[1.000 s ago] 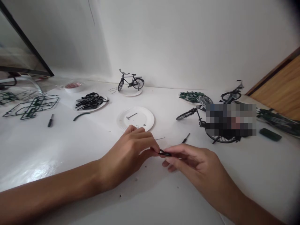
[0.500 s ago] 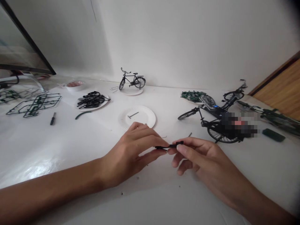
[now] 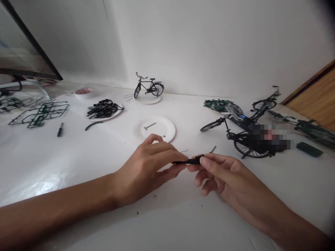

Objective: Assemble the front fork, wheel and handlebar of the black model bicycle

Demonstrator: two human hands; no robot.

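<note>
A small black part (image 3: 192, 161) is held level between my two hands, low over the white table. My left hand (image 3: 151, 164) pinches its left end between thumb and fingers. At the other end, the thumb and index finger of my right hand (image 3: 222, 170) grip it, with the lower fingers loosely curled. Fingertips cover much of the part, so its full shape is hidden. Just beyond my left hand lies a white paper plate (image 3: 170, 129) with a small grey T-shaped piece (image 3: 150, 126) on it. A thin metal rod (image 3: 213, 149) shows behind my right hand.
A model bicycle (image 3: 149, 87) stands at the back. Black parts (image 3: 103, 108) and green parts (image 3: 217, 104) lie on plates. More black model bicycles (image 3: 251, 144) are at right. Green frames (image 3: 42, 113), a screwdriver (image 3: 60, 130) and a monitor (image 3: 23, 45) are at left.
The black part has turned slightly in my fingers and shows a broader side. Both hands keep their grip. The table items have shifted slightly in the view, mostly to the right.
</note>
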